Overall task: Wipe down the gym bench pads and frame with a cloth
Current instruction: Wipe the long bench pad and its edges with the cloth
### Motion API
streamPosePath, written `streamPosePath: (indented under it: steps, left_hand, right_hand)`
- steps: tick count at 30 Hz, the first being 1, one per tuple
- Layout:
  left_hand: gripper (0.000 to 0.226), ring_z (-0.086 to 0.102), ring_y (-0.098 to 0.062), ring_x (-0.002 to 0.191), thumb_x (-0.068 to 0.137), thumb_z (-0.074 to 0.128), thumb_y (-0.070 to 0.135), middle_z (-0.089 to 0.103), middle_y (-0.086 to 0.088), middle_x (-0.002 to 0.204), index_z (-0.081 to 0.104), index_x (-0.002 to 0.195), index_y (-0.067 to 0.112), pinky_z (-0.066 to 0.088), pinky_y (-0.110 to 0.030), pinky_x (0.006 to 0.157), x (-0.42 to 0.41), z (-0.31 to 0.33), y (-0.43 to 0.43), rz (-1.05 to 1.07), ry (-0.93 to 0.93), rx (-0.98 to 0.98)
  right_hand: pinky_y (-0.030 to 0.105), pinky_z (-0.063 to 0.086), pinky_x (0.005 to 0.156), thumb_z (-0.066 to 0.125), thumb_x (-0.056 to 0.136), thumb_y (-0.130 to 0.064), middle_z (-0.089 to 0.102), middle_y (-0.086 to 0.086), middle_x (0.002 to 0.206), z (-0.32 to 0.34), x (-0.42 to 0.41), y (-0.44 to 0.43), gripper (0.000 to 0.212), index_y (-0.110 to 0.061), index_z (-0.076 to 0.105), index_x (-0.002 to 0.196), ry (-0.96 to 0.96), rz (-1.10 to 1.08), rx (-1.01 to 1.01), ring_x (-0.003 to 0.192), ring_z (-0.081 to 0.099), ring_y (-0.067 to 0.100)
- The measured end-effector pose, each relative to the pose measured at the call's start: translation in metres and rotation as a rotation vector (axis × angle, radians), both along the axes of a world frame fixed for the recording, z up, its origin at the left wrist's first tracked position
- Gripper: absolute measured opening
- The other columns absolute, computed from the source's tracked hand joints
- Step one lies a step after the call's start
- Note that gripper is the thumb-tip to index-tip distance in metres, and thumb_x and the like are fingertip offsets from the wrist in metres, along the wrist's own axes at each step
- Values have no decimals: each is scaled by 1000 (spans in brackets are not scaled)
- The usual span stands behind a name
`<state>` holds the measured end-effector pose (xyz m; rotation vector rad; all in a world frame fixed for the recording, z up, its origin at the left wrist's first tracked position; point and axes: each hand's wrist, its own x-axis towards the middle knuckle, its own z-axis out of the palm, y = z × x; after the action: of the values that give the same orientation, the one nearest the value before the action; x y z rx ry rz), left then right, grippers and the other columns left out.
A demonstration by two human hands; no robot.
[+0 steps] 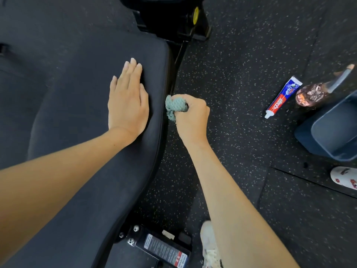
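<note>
The black bench pad [81, 89] fills the left half of the view. My left hand [126, 101] lies flat on it near its right edge, fingers straight. My right hand [190, 116] grips a bunched teal cloth [173, 107] just beside the pad's right side edge, above the speckled floor. The black bench frame [181, 33] with a yellow knob [195, 15] shows at the top, and a frame foot with bolts and a warning label [164, 248] at the bottom.
On the speckled rubber floor [241, 55] to the right lie a toothpaste tube [282, 97], a brown bottle [311, 94] and a blue-grey bin [332, 130]. My white shoe [209, 246] stands by the frame foot; a patterned slipper [344, 177] is at far right.
</note>
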<state>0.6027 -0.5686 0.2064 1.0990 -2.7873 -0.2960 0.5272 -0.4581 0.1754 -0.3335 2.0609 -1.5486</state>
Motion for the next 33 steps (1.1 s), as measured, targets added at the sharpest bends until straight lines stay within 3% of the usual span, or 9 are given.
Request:
streamPosePath:
  steps: [3, 9, 15, 21, 24, 28, 31, 33]
  left_hand:
    - [48, 14, -15, 147, 101, 26, 14, 22, -4, 158, 28, 148, 8, 7, -36, 120, 1, 1, -1, -2, -19, 0]
    - [49, 14, -15, 147, 100, 25, 17, 22, -4, 158, 28, 148, 8, 9, -38, 120, 1, -1, -2, -27, -45, -17]
    - [48, 16, -17, 146, 101, 27, 15, 24, -5, 157, 29, 148, 8, 10, -39, 120, 1, -1, -2, -28, -52, -30]
    - [51, 17, -17, 146, 99, 22, 19, 25, -6, 157, 30, 147, 7, 11, -40, 120, 2, -2, -3, -36, -67, -42]
    - [54, 17, -17, 146, 97, 18, 23, 25, -5, 157, 30, 147, 8, 12, -40, 120, 2, -2, -3, -33, -73, -50]
    - [60, 17, -18, 146, 95, 10, 28, 24, -6, 157, 28, 148, 8, 12, -40, 119, 2, 0, -2, -31, -105, -65]
    - [61, 17, -18, 146, 94, 9, 28, 24, -6, 157, 28, 148, 7, 13, -41, 119, 2, 0, -2, -36, -125, -72]
    - [61, 18, -18, 146, 94, 10, 28, 25, -6, 157, 29, 148, 7, 15, -41, 119, 1, 0, -2, -37, -125, -71]
  right_hand:
    - [11, 41, 58, 40, 69, 20, 68, 3, 77, 1, -22, -21, 50, -6, 76, 93, 34, -46, 37, 68, 56, 11]
    - [10, 48, 68, 46, 71, 22, 65, -2, 81, -1, 2, -8, 43, -3, 74, 92, -3, -101, 7, 70, 57, 5]
    - [-2, 39, 71, 54, 74, 22, 62, -6, 88, 1, 34, 25, 40, -3, 73, 99, -63, 7, 30, 81, 56, 2]
    - [4, 44, 75, 54, 75, 19, 68, -2, 93, -2, 18, 3, 42, -8, 74, 100, -44, -68, 78, 89, 61, 11]
    - [3, 43, 70, 50, 74, 19, 71, 4, 92, -4, 3, -13, 43, -7, 74, 97, -20, -124, 75, 86, 63, 14]
    - [13, 47, 74, 45, 71, 19, 72, 6, 87, -2, -9, -31, 45, -7, 74, 93, -3, -200, 67, 82, 64, 18]
    - [-2, 33, 66, 43, 71, 19, 68, 4, 80, 5, -24, -45, 42, -4, 73, 91, 21, -231, 94, 66, 54, 8]
    - [-4, 30, 64, 43, 73, 19, 63, 1, 78, 5, -36, -50, 40, -1, 71, 93, 28, -199, 108, 61, 48, 6]
